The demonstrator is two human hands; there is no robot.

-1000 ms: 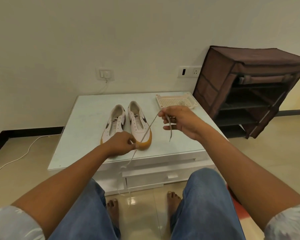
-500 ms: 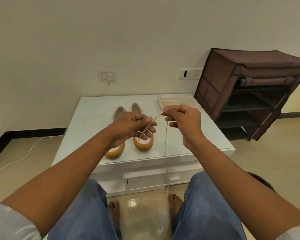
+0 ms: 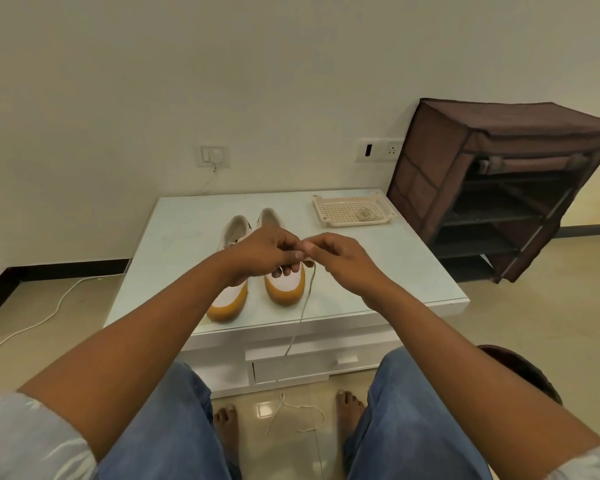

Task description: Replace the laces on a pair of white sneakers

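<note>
Sneakers (image 3: 284,289): long axis 12–6, toes at 6.
Lace (image 3: 307,294): hangs toward 6.
Left hand (image 3: 264,254), right hand (image 3: 340,261): together, pinching Lace.

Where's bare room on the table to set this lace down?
Bare: the table left of the sneakers, and the stretch between them, the tray and the right edge. Crowded: the middle, where the left hand and right hand pinch the lace.

We are seeing a cream wall (image 3: 222,64) filling the upper frame, a switch plate (image 3: 214,156) sitting at its centre. A low white table (image 3: 174,244) is standing mid-frame, a brown fabric shoe rack (image 3: 499,140) at right, and a white cable (image 3: 57,308) is trailing across the beige floor (image 3: 534,323) at left.
</note>
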